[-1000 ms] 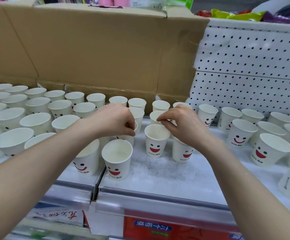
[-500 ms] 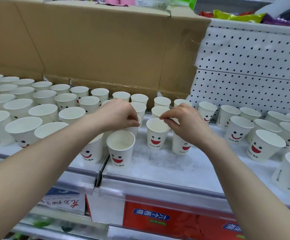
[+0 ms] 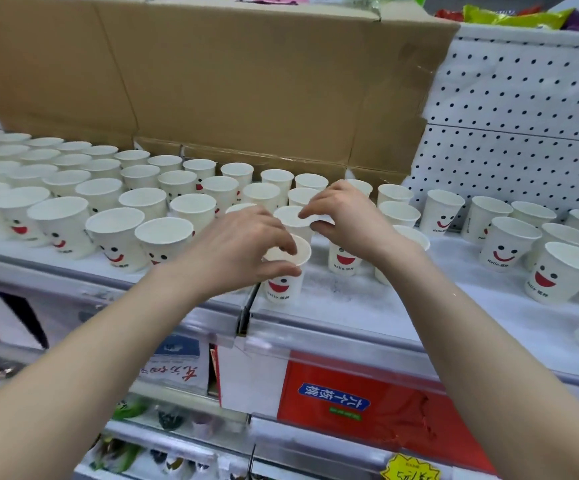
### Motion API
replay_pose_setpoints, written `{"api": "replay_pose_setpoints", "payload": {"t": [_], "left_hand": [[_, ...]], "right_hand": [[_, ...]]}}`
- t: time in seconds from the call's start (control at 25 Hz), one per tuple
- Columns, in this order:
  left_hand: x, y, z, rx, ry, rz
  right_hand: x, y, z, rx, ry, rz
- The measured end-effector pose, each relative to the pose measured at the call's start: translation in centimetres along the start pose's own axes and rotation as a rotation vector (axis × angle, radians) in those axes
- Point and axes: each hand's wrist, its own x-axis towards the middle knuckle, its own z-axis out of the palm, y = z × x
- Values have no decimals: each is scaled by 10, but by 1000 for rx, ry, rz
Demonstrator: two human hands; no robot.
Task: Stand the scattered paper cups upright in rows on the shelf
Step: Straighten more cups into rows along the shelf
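Since half a second back, the left grip (image 3: 243, 251) has been shifted from a cup further in onto the front cup (image 3: 282, 289). That cup stands upright at the near edge of the shelf (image 3: 402, 306), right by the seam between the two boards. Its rim is pinched between thumb and curled fingers. The right grip (image 3: 350, 220) is clamped too, with fingertips and thumb nipped on the rim of the back cup (image 3: 289, 218), just beyond the front one.

Progress-wise, it looks well over halfway. Tidy rows (image 3: 108, 188) are already packed across the left side, back to the cardboard (image 3: 246, 81). What's left seems to be the loose cups (image 3: 509, 244) on the right, which are upright but spaced out and not lined up. One at the right edge may be tipped, hard to tell. The middle columns are probably being finished off now.
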Motion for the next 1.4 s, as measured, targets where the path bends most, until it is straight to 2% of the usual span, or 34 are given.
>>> {"api": "replay_pose_setpoints", "payload": {"t": [0.24,0.8,1.0,1.16,1.4], "left_hand": [[-8,-3,18,-2,-16,-20],[-11,-2,18,-79,-19,-88],[1,12,12,-93,86,-72],[34,42,15,-79,192,-17],[106,134,48,-155,149,64]], "right_hand": [[9,-6,7,-51,-112,18],[3,-4,3,-30,-130,38],[-20,9,-20,-49,-7,81],[-77,35,-48,-157,134,174],[-196,107,-99,-344,192,437]]}}
